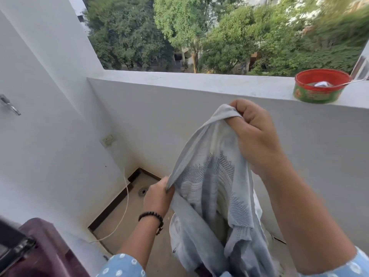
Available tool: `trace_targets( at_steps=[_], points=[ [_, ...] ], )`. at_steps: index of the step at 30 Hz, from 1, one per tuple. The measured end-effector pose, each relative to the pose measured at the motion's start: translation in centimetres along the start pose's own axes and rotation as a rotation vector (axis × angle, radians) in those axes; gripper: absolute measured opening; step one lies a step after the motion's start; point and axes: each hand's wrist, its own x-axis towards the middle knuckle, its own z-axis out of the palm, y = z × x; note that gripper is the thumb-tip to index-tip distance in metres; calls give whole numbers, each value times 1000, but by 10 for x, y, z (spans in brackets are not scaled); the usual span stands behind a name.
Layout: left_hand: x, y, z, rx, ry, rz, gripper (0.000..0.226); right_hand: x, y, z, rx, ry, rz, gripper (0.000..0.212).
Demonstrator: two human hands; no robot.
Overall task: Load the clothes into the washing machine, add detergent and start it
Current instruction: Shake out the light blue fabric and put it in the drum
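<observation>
A pale grey-blue garment [217, 188] with a woven pattern hangs in front of me. My right hand [255, 136] is closed on its upper edge, held high. Lower down and to the left, my left hand [157, 196], with a black bead bracelet at the wrist, pinches another edge of the same garment. The cloth drapes down into a white laundry container [175, 226] that is mostly hidden behind it. The maroon top of the washing machine [46, 250] shows in the bottom-left corner, with its dark lid [14, 248] raised.
A white parapet wall [179, 80] runs across in front, with a red and green tub [321, 85] on its ledge at the right. A white cord [125, 198] runs from a wall socket [108, 139] across the tiled floor, near a floor drain [143, 191]. A tap [9, 103] sticks out of the left wall.
</observation>
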Motion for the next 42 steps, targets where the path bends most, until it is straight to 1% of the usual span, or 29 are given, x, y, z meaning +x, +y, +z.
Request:
trace_targets(
  at_steps=[3, 5, 7, 9, 11, 12, 13, 14, 15, 16, 17, 18, 19, 20, 21, 22, 23, 24, 25, 26, 28, 31, 32, 34, 36, 38, 40, 42],
  points=[
    [4, -46, 5, 179, -150, -259, 21, 5, -12, -12, 141, 108, 11, 14],
    [-1, -80, 1, 221, -152, -382, 28, 11, -18, -29, 204, 209, -9, 20],
    [-7, -110, -9, 131, -85, -502, 35, 20, -18, -48, 238, 329, -39, 23],
    [-7, -119, -24, -31, 8, -608, 39, 31, -7, -63, 238, 444, -55, 20],
    [2, -106, -42, -213, 120, -649, 39, 39, 7, -68, 190, 519, -48, 17],
    [8, -92, -54, -306, 188, -629, 43, 42, 16, -66, 149, 525, -46, 16],
    [13, -73, -67, -392, 254, -579, 46, 43, 22, -61, 97, 490, -34, 14],
    [19, -52, -80, -439, 314, -474, 41, 43, 27, -53, 31, 401, 0, 11],
    [24, -30, -92, -438, 331, -333, 31, 41, 29, -45, -55, 260, 68, 11],
    [28, -7, -104, -404, 306, -184, 24, 38, 31, -35, -155, 79, 160, 25],
    [30, 15, -115, -351, 266, -37, 21, 34, 32, -26, -257, -108, 238, 50],
    [32, 36, -124, -295, 224, 95, 17, 29, 31, -15, -340, -272, 276, 74],
    [33, 53, -130, -247, 181, 201, 12, 22, 29, -2, -386, -401, 271, 92],
    [31, 72, -135, -223, 145, 293, 7, 14, 27, 12, -392, -496, 237, 103],
    [29, 88, -139, -216, 113, 369, 7, 8, 27, 26, -361, -556, 200, 105],
    [25, 102, -142, -223, 80, 445, 9, 4, 30, 38, -298, -576, 174, 97],
    [21, 112, -143, -231, 50, 514, 13, 2, 34, 47, -233, -560, 154, 80],
    [19, 116, -142, -233, 22, 564, 16, 1, 39, 52, -194, -520, 133, 58],
    [18, 115, -142, -242, -9, 586, 18, 2, 42, 52, -198, -472, 98, 39],
    [17, 109, -141, -257, -46, 581, 20, 4, 43, 49, -217, -431, 72, 28],
    [20, 89, -137, -232, -131, 520, 20, 10, 41, 35, -227, -328, 56, 24],
    [24, 47, -123, 4, -212, 341, 14, 21, 34, 10, -51, -119, 63, 34],
    [24, 33, -119, 16, -229, 269, 16, 25, 32, 3, 8, -71, 65, 36],
    [23, 14, -112, -101, -230, 151, 16, 30, 29, -11, 69, -28, 74, 40],
    [22, 7, -112, -215, -154, 83, 13, 31, 30, -20, 99, 4, 92, 39],
    [23, 4, -115, -301, -36, 41, 14, 31, 33, -24, 112, 49, 103, 38],
    [28, 4, -120, -435, 129, -9, 8, 30, 40, -24, 89, 101, 113, 39],
    [35, 9, -128, -625, 300, -58, 3, 27, 49, -25, -10, 153, 135, 39]
  ],
)
